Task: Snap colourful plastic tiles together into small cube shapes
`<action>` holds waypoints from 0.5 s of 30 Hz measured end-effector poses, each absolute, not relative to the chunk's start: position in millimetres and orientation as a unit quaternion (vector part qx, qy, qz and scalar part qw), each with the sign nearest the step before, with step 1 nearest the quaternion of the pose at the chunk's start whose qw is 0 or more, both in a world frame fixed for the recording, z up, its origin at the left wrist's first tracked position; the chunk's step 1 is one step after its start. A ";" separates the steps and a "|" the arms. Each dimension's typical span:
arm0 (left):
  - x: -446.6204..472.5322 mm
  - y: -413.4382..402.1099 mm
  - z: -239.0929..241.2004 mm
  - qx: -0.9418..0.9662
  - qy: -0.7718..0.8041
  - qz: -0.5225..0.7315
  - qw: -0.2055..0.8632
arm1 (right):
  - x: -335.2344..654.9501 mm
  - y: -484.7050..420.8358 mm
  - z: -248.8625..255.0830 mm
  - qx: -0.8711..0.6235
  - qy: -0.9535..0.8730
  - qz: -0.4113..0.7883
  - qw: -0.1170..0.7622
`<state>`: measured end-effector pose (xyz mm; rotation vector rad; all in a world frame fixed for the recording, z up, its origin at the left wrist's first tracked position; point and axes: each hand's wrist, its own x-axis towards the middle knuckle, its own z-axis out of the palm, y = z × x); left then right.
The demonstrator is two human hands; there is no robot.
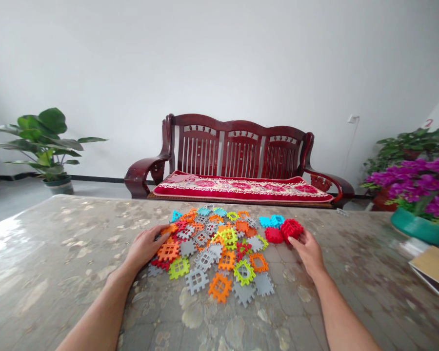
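Observation:
A loose heap of plastic interlocking tiles in grey, orange, lime, red and blue spreads over the middle of the table; a lime tile (228, 237) lies near its centre. At the heap's left edge, my left hand (146, 247) has its thumb and fingers on an orange interlocking tile (169, 228). To the right, my right hand (309, 249) grips a red block (291, 229) made of interlocking tiles, its fingers partly hidden behind it. A flat red tile (274, 235) lies just left of that block, with blue tiles (277, 220) behind.
The table (161, 317) has a patterned, glossy cover. Behind it stands a dark wooden bench (241, 146) with a red cushion (241, 187). At the right are a teal flower pot (420, 228) and a cardboard-coloured item (433, 267). A potted plant (51, 141) stands at left.

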<state>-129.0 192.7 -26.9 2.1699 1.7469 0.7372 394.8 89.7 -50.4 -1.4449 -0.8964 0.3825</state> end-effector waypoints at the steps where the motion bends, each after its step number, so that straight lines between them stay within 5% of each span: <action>1: -128.4 191.6 -25.7 0.746 0.602 0.252 0.130 | 393.3 88.2 -48.3 -0.629 -0.383 0.173 0.654; 15: -123.4 183.6 -19.1 0.736 0.604 0.272 0.144 | 373.2 71.3 -24.2 -0.617 -0.324 -0.057 0.715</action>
